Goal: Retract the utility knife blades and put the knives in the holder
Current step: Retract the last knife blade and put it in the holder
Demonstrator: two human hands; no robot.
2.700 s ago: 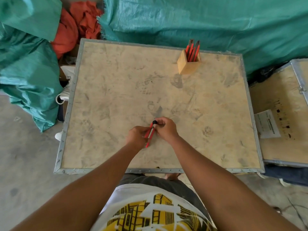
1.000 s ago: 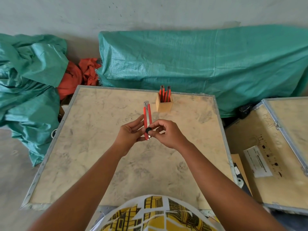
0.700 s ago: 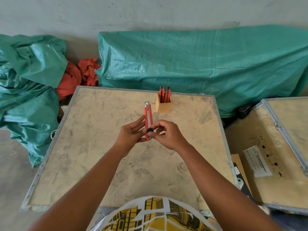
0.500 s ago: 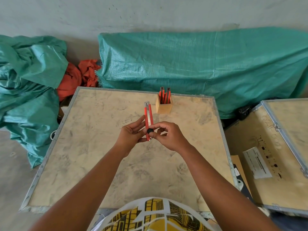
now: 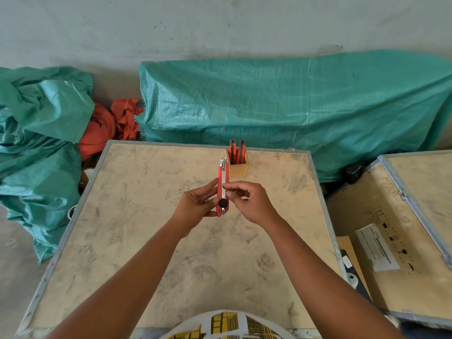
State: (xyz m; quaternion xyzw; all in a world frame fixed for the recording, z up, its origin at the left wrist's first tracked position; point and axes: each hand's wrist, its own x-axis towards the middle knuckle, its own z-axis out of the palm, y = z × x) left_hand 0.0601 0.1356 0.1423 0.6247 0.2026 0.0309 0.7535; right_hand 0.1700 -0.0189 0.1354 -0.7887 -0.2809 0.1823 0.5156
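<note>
A red utility knife (image 5: 223, 178) stands nearly upright above the middle of the wooden crate top (image 5: 122, 241), its metal tip pointing away from me and its black knob (image 5: 222, 203) low on the handle. My left hand (image 5: 195, 204) grips the knife's lower half from the left. My right hand (image 5: 252, 201) pinches its right edge with thumb and forefinger, just above the knob. No bare blade shows beyond the metal tip. A small wooden holder (image 5: 238, 166) stands at the crate's far edge with several red and black knives (image 5: 236, 152) upright in it.
Green tarpaulin bundles (image 5: 293, 106) lie behind the crate and at the left (image 5: 36, 143), with orange cloth (image 5: 105, 128) between them. A second crate (image 5: 403, 228) with a paper label (image 5: 376, 248) sits at the right. A metal strip edges the crate top.
The knife rose off the crate top into the air in both hands. In the last half second my right fingers slid off the black knob to a spot just above it.
</note>
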